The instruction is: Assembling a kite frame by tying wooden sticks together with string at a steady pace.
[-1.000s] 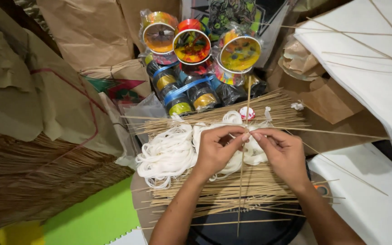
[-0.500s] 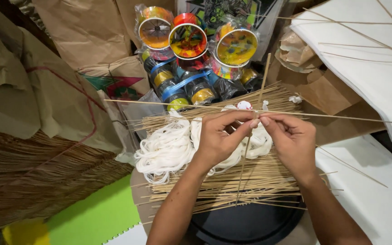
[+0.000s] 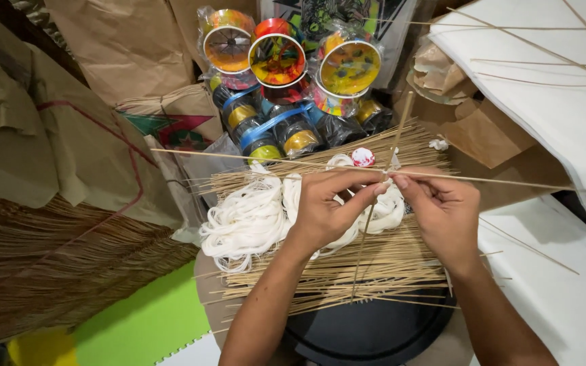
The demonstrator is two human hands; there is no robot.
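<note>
Two thin bamboo sticks cross in front of me. One long stick [image 3: 252,158] runs nearly level from left to right; the other stick [image 3: 400,127] stands steep and passes down between my hands. My left hand [image 3: 330,203] and my right hand [image 3: 439,207] pinch them together at the crossing point, fingertips almost touching. Under my hands lies a pile of loose white string [image 3: 256,217] on a spread bundle of thin bamboo sticks [image 3: 374,268]. A small red and white object [image 3: 363,157] sits just behind my fingers.
Wrapped colourful thread spools [image 3: 278,59] and dark reels with blue bands [image 3: 286,132] stand at the back. Brown paper [image 3: 69,142] and a broom-like straw bundle [image 3: 55,264] fill the left. White paper with stick frames [image 3: 557,74] lies right. A black round tray [image 3: 374,332] sits below.
The upright stick has tilted and shifted right, and my hands have moved slightly up and right while staying pinched at the crossing.
</note>
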